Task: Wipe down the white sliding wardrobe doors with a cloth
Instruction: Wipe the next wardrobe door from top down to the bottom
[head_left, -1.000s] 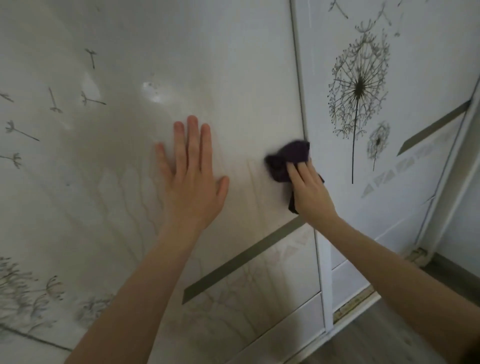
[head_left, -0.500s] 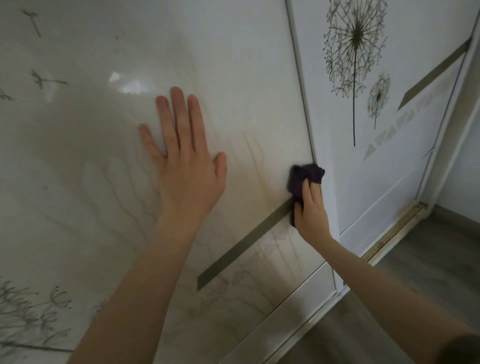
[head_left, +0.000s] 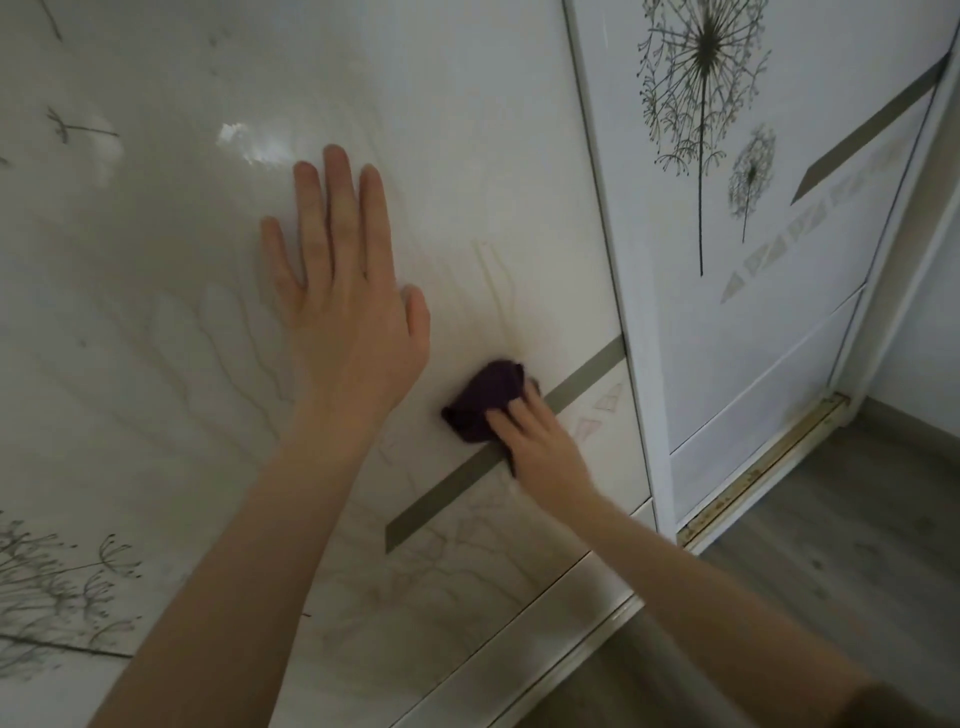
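Cloth (head_left: 483, 397) in right hand (head_left: 540, 441) against door (head_left: 467, 156), left hand (head_left: 348, 312) flat

The right hand (head_left: 540, 441) has swept the cloth (head_left: 480, 397) leftward along the door (head_left: 467, 156).

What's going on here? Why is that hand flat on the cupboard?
Someone is cleaning a white sliding wardrobe. The right hand holds a dark purple cloth against the left door, right at the grey stripe. The left hand lies flat on the same door with straight fingers, probably to steady it. The right door, with its dandelion picture, is not being touched.
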